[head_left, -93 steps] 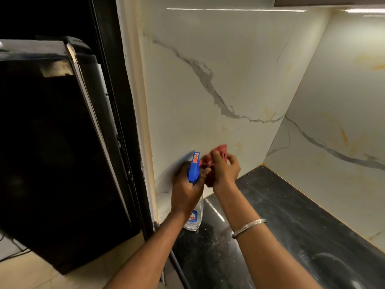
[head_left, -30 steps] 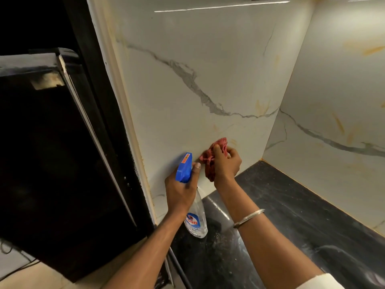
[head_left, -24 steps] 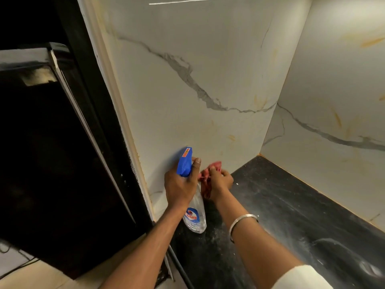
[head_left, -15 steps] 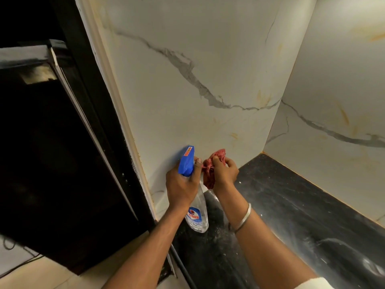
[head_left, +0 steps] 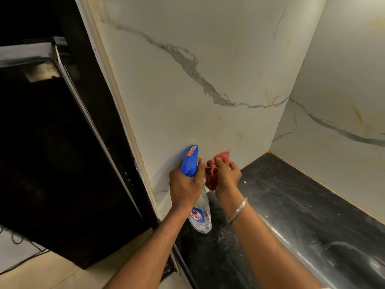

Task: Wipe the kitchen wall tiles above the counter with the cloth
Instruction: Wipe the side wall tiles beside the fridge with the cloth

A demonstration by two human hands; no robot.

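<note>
While the right hand (head_left: 227, 176) keeps its fingers (head_left: 218, 163) curled tight around a bunched red cloth (head_left: 216, 163), the wad sits low on the side wall tile (head_left: 187, 101), just above the dark counter (head_left: 291, 205); whether it is actually pressed to the tile or a little off it I cannot tell. Just beside it, the left hand (head_left: 185, 186) is wrapped around the neck of a clear spray bottle (head_left: 199, 213), fingers closed on it, with the blue trigger head (head_left: 190, 161) aimed toward the same low patch of wall and the bottle's base hanging above the counter's front corner. A thin metal bangle (head_left: 238, 209) rides the right wrist. Outward from the hands, the marble-look tile runs up with a grey vein across it and some yellowish marks, and it meets the back wall tile (head_left: 333, 101) at the corner, where more yellow streaks show. To the left stands a dark appliance (head_left: 62, 163) beside the pale wall edge. By my reading the wiping is only at the bottom strip, with most of both tiles left to cover. The risks from here seem plain enough: a cloth bunched this small touches little surface and may smear the yellow marks instead of lifting them; the two hands work so close together that the cloth hand could knock the bottle; and any spray would run down onto the speckled counter if not caught promptly.
</note>
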